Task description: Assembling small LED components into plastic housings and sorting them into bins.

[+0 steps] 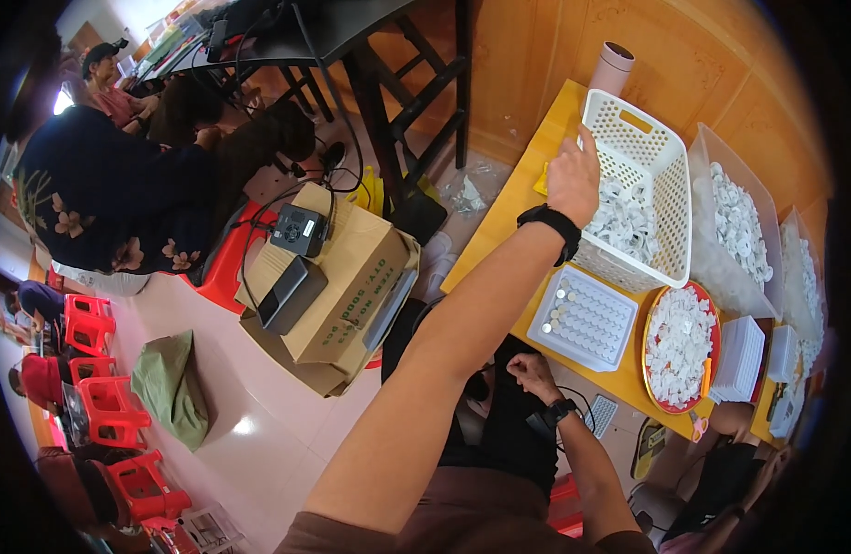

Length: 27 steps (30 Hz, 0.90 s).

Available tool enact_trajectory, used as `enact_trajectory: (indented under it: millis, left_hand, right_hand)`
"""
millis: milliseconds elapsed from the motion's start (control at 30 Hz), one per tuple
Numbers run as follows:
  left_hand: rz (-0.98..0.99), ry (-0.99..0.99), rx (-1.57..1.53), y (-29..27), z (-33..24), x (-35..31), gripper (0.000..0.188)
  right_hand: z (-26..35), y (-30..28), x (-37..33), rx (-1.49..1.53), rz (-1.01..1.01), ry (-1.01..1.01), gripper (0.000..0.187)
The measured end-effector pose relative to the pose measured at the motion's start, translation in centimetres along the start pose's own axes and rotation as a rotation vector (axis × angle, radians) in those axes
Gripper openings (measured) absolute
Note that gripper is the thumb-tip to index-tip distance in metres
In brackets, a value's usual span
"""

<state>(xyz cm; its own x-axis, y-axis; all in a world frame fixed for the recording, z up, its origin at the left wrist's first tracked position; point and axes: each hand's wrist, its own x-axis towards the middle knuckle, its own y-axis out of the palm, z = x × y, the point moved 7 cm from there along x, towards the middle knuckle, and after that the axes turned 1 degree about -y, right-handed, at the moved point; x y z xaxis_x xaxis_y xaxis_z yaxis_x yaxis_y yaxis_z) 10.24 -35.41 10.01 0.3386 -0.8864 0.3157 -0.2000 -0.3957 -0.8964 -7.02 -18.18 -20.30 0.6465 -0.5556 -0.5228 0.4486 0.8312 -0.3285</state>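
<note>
My left hand (573, 180) reaches far across the yellow table, its fingers closed over the left rim of a white perforated plastic basket (670, 217). Many small white-and-grey plastic pieces (624, 222) lie in the basket. Just below the basket sits a white tray (587, 319) with rows of small pockets; several round metal discs stand in its left part. Over my lap, near the table's edge, my right hand (533, 377) has its fingers curled together. Whatever they may hold is hidden.
A red-rimmed round tray (661, 406) heaped with white pieces stands right of the pocket tray. Beyond are clear bins (739, 231) of similar pieces, stacked white trays (737, 360) and a pink tumbler (612, 69). Left is a cardboard box (361, 277) with black devices; people sit nearby.
</note>
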Motion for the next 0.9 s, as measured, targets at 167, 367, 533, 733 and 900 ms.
enact_trajectory:
  millis: [167, 367, 533, 733, 900]
  left_hand:
    - [-0.026, 0.011, 0.026, -0.14, -0.23, -0.24, 0.072]
    - [-0.073, -0.004, 0.236, -0.08, -0.17, -0.25, 0.067]
    - [-0.008, 0.022, -0.01, 0.01, -0.11, -0.07, 0.07]
    - [-0.005, 0.027, 0.031, -0.34, 0.03, -0.22, 0.07]
    - [-0.025, -0.004, 0.228, -0.22, 0.25, -0.34, 0.067]
  right_hand:
    - [0.14, -0.09, -0.09, 0.009, -0.014, -0.021, 0.01]
    - [-0.07, -0.05, -0.01, 0.014, -0.014, -0.017, 0.01]
    - [-0.45, -0.07, 0.12, 0.004, -0.017, -0.031, 0.009]
    - [0.05, -0.04, -0.01, -0.01, -0.021, -0.017, 0.009]
    - [-0.38, -0.03, -0.07, -0.037, 0.027, 0.024, 0.014]
